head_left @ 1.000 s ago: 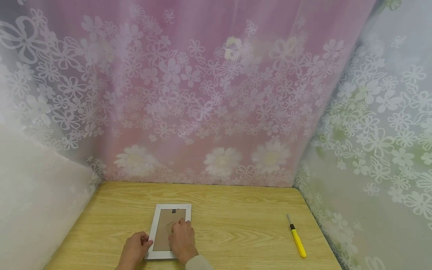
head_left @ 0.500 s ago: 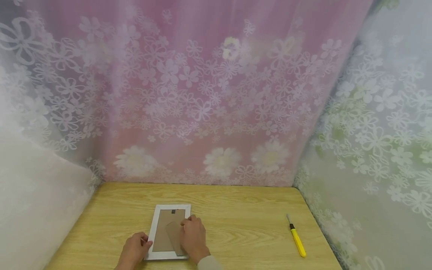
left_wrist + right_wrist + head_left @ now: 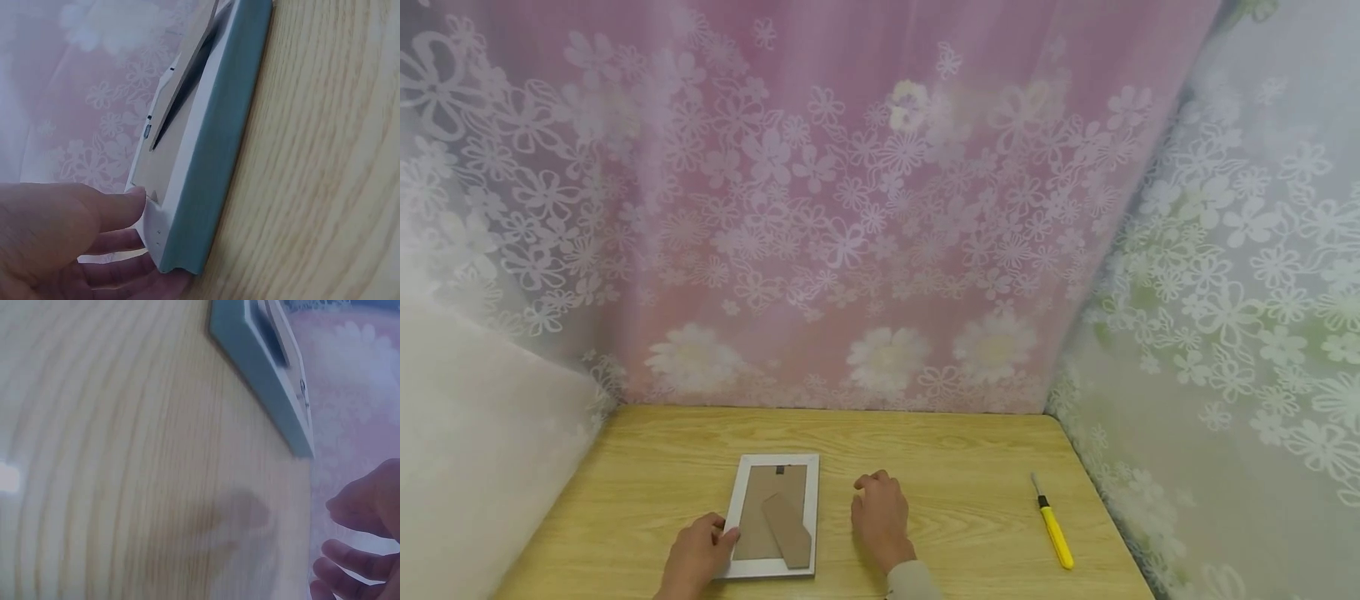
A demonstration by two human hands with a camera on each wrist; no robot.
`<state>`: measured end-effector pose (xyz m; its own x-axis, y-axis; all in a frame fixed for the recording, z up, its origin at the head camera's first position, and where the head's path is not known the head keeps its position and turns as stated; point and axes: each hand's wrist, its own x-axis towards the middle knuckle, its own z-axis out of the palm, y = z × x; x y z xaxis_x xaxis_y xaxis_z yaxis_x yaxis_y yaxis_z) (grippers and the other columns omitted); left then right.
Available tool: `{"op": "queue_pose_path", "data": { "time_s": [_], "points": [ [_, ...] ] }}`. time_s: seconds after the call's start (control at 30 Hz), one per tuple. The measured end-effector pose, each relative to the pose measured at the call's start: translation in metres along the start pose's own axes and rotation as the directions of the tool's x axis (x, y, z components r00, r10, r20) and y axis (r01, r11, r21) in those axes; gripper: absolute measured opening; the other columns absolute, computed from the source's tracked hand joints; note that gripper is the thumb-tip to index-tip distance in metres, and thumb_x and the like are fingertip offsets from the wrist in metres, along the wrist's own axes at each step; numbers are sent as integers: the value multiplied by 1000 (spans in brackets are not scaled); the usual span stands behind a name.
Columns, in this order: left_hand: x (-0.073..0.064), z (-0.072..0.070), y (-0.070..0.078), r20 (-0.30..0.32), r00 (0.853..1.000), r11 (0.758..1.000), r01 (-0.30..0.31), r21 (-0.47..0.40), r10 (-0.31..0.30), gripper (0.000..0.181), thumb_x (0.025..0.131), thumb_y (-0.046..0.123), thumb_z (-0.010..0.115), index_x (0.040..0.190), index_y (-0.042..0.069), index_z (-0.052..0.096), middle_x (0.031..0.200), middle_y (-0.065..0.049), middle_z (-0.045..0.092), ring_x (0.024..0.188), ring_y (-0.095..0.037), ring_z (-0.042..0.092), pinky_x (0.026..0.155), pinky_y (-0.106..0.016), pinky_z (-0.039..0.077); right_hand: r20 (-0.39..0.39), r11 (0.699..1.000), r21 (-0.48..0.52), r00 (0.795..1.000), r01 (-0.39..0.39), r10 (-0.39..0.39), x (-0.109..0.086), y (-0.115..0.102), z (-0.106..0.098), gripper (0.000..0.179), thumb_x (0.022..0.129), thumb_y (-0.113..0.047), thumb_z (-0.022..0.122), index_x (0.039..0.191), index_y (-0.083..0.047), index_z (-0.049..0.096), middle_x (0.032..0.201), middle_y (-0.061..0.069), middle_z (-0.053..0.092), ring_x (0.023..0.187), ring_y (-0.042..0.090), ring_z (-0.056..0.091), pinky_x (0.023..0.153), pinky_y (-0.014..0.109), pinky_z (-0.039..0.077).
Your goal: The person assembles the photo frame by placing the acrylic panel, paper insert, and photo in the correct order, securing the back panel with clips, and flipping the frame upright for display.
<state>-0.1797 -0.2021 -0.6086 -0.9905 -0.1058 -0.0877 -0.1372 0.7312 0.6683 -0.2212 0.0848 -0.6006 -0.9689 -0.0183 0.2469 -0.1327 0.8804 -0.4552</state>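
A picture frame (image 3: 736, 500) lies face down on the table, its white border and brown backing board up. The brown easel leg (image 3: 790, 533) slants across the board toward the lower right, tilted up from it in the left wrist view. My left hand (image 3: 696, 552) holds the frame's left edge near its lower corner, thumb (image 3: 125, 209) on the back and the other fingers by the outer side. That side shows blue-green (image 3: 215, 156). My right hand (image 3: 882, 517) is apart from the frame, to its right, with loosely curled fingers (image 3: 350, 559) and nothing in them.
A screwdriver (image 3: 1054, 532) with a yellow handle lies at the right of the wood-grain table (image 3: 955, 458). Flower-patterned curtains (image 3: 865, 250) stand along the back and both sides of the table.
My right hand has come off the frame's back and moved right, leaving the easel leg uncovered and raised at an angle. The left hand keeps its hold on the left edge.
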Motion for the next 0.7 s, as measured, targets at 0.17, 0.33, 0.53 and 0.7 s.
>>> {"op": "queue_pose_path", "data": {
  "time_s": [0.17,0.33,0.53,0.7],
  "points": [
    [-2,4,-1,-36,999,1000,-15,-2,15,30,89,21,77,103,-3,66,76,-4,66,66,-17,53,58,-32,41,1,999,-24,999,-42,42,2,18,-10,15,87,-10,77,102,-11,76,111,12,71,87,25,65,57,29,52],
    [-1,6,-3,-38,999,1000,-19,-8,19,32,88,22,78,104,-3,67,75,-3,64,65,-17,52,57,-31,40,-24,996,-61,997,-69,68,5,40,-24,17,86,-10,78,103,-10,76,110,14,71,88,28,66,56,31,53],
    [-2,5,-4,-47,999,1000,-16,-8,15,32,88,21,78,105,-3,67,74,-2,63,65,-16,51,57,-31,39,-41,993,-77,995,-94,91,7,66,-40,18,88,-11,76,105,-9,75,111,16,71,91,34,68,55,35,53],
    [-4,4,0,-48,999,1000,-14,1,14,33,88,23,79,105,-3,66,74,-1,61,64,-16,50,57,-31,38,-52,991,-71,992,-115,111,5,91,-50,18,88,-11,74,106,-7,75,112,20,71,93,38,68,51,31,50]
  ]
}}
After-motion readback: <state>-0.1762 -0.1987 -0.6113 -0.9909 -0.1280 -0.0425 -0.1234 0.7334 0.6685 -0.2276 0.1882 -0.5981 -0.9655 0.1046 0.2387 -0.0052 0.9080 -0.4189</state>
